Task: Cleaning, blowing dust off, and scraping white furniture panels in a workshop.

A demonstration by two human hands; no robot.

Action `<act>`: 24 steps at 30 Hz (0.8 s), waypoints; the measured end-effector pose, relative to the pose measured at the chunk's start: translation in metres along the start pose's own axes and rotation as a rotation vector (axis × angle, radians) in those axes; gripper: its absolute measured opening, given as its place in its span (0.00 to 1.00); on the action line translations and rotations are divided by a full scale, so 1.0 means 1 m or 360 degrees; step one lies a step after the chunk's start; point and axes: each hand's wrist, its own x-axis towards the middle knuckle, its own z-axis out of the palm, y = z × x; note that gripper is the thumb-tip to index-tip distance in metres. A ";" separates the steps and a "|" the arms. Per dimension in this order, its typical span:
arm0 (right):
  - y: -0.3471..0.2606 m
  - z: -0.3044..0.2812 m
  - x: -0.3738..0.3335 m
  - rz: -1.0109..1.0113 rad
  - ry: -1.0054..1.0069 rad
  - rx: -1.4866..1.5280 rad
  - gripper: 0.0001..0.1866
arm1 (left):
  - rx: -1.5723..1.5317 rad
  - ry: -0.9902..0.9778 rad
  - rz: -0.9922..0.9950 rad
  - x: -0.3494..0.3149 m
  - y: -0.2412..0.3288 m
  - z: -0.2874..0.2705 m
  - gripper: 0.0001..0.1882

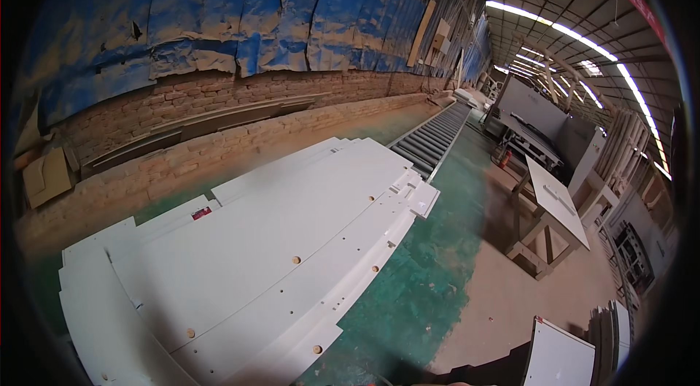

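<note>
Neither of my hands shows clearly. At the lower edge, right of the middle, a dark shape (496, 370) reaches in; I cannot tell whether it is a sleeve or a shadow. In front of me lies a large stack of white panels (255, 233), its layers offset at the edges. Small round holes and tan round spots run along the right side of the top panels. A small red label (202, 213) sits near the stack's left edge. Close to the dark shape, at the lower right, stands another white panel (558, 357).
A roller conveyor (430, 141) runs away behind the stack. To the right stand a wooden table (554, 200) with a pale top and a large grey machine (536, 120). A brick ledge (219, 145) and a blue sheet wall (204, 14) line the left. More panels (609, 335) stand at the lower right.
</note>
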 end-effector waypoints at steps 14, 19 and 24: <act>-0.030 -0.040 0.024 -0.0365 0.0137 -0.0528 0.19 | -0.1973 -0.0495 -0.0021 -0.099 -0.045 -0.206 0.52; -0.121 -0.031 0.032 -0.0559 0.0132 0.0119 0.15 | -0.2584 -0.0971 -0.0451 -0.116 -0.101 -0.226 0.48; -0.082 -0.011 0.070 0.0156 -0.0428 -0.1245 0.16 | -0.2946 -0.1030 -0.0488 -0.143 -0.115 -0.197 0.47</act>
